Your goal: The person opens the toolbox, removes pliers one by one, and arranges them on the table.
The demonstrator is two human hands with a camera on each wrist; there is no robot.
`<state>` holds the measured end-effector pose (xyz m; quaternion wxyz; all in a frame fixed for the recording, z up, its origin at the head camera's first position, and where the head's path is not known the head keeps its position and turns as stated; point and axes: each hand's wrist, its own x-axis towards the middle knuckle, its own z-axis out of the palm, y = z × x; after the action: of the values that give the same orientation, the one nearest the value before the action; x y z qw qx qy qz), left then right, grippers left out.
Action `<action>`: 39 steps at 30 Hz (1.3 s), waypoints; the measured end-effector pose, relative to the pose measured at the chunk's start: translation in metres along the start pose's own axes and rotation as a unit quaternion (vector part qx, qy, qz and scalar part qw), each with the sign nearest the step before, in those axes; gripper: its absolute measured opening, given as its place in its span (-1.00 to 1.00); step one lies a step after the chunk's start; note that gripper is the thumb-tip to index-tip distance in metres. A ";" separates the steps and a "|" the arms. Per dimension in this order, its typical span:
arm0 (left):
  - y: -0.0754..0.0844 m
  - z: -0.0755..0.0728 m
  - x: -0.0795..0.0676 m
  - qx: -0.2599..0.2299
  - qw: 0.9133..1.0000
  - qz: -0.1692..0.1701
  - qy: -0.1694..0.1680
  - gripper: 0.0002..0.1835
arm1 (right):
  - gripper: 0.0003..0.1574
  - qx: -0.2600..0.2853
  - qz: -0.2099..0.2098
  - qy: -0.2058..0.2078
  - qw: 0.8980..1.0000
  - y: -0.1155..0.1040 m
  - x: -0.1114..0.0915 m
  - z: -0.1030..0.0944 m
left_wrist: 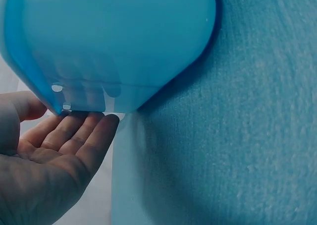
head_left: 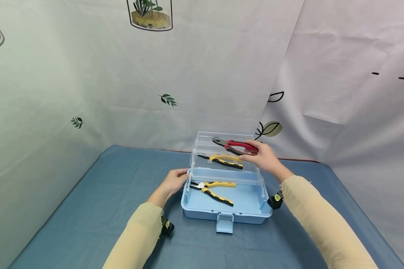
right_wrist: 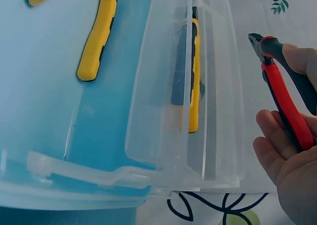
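The right hand (head_left: 265, 160) grips red-and-black pliers (head_left: 237, 143) by their handles, metal nose between nine and ten o'clock in the head view; the left hand (head_left: 173, 182) holds the light-blue plastic toolbox (head_left: 205, 215) at its nine-o'clock edge.

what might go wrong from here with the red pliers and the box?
1. The red pliers might clip the clear trays; the right grip holds them close by.
2. They could land on the yellow pliers lying in a tray.
3. The box might shift if bumped; the left grip holds just one side.
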<state>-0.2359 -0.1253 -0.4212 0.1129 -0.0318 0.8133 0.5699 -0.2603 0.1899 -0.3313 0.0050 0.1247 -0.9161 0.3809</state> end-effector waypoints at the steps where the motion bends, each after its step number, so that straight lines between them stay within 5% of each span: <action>1: 0.001 0.000 0.000 -0.001 1.000 -0.001 -0.001 -0.55 | -0.02 0.004 0.000 0.000 1.000 0.001 -0.001 -0.001; 26: 0.004 -0.001 -0.002 -0.008 1.000 -0.002 0.001 -0.55 | -0.04 0.046 -0.005 0.033 0.998 0.015 -0.024 -0.006; 39: 0.002 0.001 -0.002 -0.006 1.000 -0.006 0.003 -0.56 | -0.08 0.029 0.027 0.063 0.997 0.031 -0.041 -0.008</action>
<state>-0.2342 -0.1235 -0.4191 0.1136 -0.0388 0.8097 0.5744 -0.2288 0.2259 -0.3511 0.0489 0.0756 -0.9057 0.4143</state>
